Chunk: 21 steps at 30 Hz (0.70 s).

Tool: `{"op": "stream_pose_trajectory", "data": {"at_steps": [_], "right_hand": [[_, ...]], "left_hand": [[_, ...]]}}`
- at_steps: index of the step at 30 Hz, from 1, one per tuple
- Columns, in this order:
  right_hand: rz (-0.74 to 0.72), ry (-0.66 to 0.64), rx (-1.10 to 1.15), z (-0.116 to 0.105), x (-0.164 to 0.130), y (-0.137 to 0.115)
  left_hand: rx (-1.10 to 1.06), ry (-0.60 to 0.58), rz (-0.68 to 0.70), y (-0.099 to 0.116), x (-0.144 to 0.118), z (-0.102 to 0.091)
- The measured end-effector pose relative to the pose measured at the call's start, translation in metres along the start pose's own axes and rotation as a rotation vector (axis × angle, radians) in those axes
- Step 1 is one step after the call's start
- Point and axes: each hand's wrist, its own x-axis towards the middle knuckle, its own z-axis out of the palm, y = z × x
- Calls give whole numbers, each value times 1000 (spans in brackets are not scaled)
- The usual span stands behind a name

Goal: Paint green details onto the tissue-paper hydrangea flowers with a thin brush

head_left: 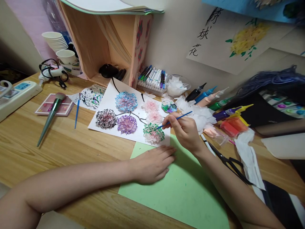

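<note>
Paintbrush (176,120), thin and blue-handled, sits pinched in the curled fingers of the right hand (184,132), slanting down to the left so that its tip meets the green-edged paper flower (153,133), a ruffled ball of crumpled white tissue at the lower right corner of the white sheet (111,95). The left hand (152,163) lies flat and open, palm down, holding nothing, its fingertips at the sheet's lower edge and its palm on a smooth green card (181,194) that spreads over the pale wooden table (28,133). On the sheet four more fluffy tissue flowers are stuck along thin black painted stems: blue, black-and-pink, purple, and a pale pink pair. Just above the brush hand lies a small clear palette (169,106) smeared with green and purple paint, beside a heap of white tissue scraps (202,116). Squeeze tubes of paint (214,95) with pointed nozzles fan out to the right, and black-handled scissors (228,162) lie near the right forearm. A second blue brush (77,114) and a fat, soft-bristled makeup brush (51,116) lie well apart on the left.
</note>
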Motion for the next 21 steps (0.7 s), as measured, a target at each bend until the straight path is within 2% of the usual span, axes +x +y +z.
{"op": "stream_pose_trajectory", "data": {"at_steps": [4, 9, 14, 19, 21], "right_hand": [[41, 76, 58, -1, 0, -2], [23, -2, 27, 0, -1, -3], [8, 60, 24, -1, -1, -2], [-13, -32, 14, 0, -2, -3], [-6, -3, 5, 0, -2, -3]], "left_hand": [[-16, 2, -5, 0, -1, 0], [-25, 6, -5, 0, -1, 1], [-21, 10, -3, 0, -1, 1], [-24, 9, -2, 0, -1, 1], [-19, 5, -6, 0, -1, 1]]}}
